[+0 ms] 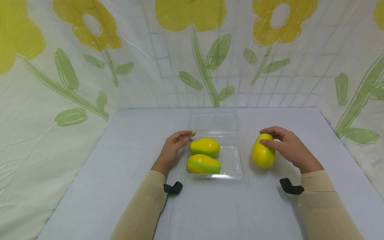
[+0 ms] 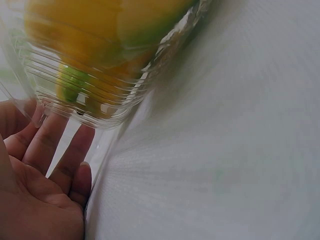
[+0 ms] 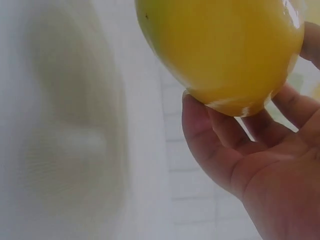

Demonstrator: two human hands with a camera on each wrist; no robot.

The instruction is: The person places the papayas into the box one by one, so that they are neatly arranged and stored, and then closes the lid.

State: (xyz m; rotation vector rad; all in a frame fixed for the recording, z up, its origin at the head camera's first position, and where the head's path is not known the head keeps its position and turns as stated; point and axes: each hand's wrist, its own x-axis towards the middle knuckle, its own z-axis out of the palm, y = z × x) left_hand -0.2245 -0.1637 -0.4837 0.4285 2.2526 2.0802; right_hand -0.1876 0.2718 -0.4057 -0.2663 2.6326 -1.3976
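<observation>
My right hand point(image 1: 288, 145) grips a yellow-green papaya point(image 1: 262, 156) by its upper end, thumb on the near side. The papaya is held with its wide end down, to the right of a clear plastic clamshell container point(image 1: 241, 163). In the right wrist view, a gap separates the papaya point(image 3: 225, 50) from its shadow on the table. Two more papayas, a rear one point(image 1: 205, 147) and a front one point(image 1: 204, 164), lie side by side in the container's left part. At its left rear corner, my left hand point(image 1: 175, 146) holds the container's rim between thumb and fingers.
The container's lid point(image 1: 214, 121) lies folded back behind it on the white-covered table point(image 1: 135, 143). A curtain printed with yellow flowers point(image 1: 192, 66) hangs at the back and both sides. A black wrist mount point(image 1: 291, 186) shows on the right sleeve, another point(image 1: 173, 188) on the left.
</observation>
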